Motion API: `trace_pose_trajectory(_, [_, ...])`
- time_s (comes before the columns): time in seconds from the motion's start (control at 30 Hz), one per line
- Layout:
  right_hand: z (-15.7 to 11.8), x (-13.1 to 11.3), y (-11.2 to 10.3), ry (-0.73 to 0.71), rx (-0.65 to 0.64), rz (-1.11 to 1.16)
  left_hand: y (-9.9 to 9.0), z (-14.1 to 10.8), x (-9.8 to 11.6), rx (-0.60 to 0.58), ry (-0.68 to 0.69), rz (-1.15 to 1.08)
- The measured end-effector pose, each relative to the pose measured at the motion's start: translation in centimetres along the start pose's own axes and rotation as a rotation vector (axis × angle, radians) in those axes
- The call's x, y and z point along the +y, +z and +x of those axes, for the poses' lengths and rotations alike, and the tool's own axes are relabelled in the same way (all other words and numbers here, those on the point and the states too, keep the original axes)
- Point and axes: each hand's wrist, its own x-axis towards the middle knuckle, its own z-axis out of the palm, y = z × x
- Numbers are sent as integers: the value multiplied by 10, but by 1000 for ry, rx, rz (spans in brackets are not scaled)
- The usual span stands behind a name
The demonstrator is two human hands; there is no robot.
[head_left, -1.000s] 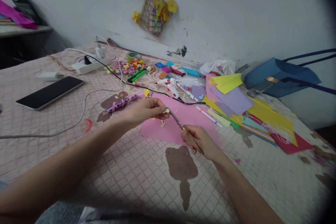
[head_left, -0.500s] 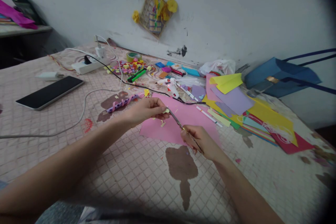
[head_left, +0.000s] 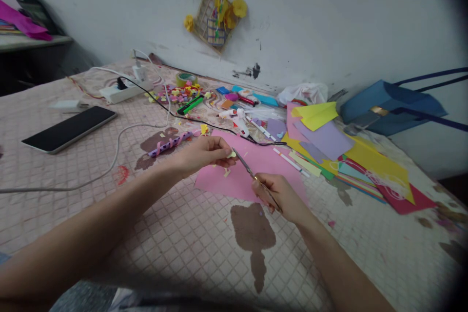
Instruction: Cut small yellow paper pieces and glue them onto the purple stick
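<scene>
Above a pink sheet (head_left: pixel 270 168), my left hand (head_left: pixel 210 152) pinches a small pale yellow paper piece (head_left: pixel 232 154). Scissors (head_left: pixel 244 165) are held in my right hand (head_left: pixel 274 191), their blades pointing up and left with the tips at the paper piece. The blades look closed or nearly so. A few small yellow scraps (head_left: pixel 226 172) lie on the pink sheet below my left hand. Left of that hand rests a purple spotted roll wrapped in a pink strip (head_left: pixel 170 144).
A phone (head_left: pixel 71 129) and a power strip (head_left: pixel 124 91) with cables lie at the left. Behind the pink sheet are a glue gun (head_left: pixel 237 119), a green cutter (head_left: pixel 190 105) and small paper flowers (head_left: pixel 175 93). Coloured papers (head_left: pixel 329 141) and a blue bag (head_left: pixel 391 107) lie right.
</scene>
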Motion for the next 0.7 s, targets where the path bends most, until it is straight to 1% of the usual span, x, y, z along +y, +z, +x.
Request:
trace_pose_trajectory(0.1, [1,-1,3,19,44,46,6,-2,3,34,-15,-8])
trace_pose_trajectory(0.17, [3,-2,6,57,107,130,11,-4,2,58,-30,13])
trace_pose_trajectory(0.23, [5,-3,11,87,170,227,18,-5,-1,72,-53,52])
trace_pose_trajectory(0.3, [7,-5,15,83,202,302,25,-7,-6,76,-73,80])
trace_pose_trajectory(0.47, [8,-5,17,28,207,383,36,-7,-17,29,-93,83])
trace_pose_trajectory(0.7, [7,-2,16,24,207,414,37,-8,-20,-49,-151,29])
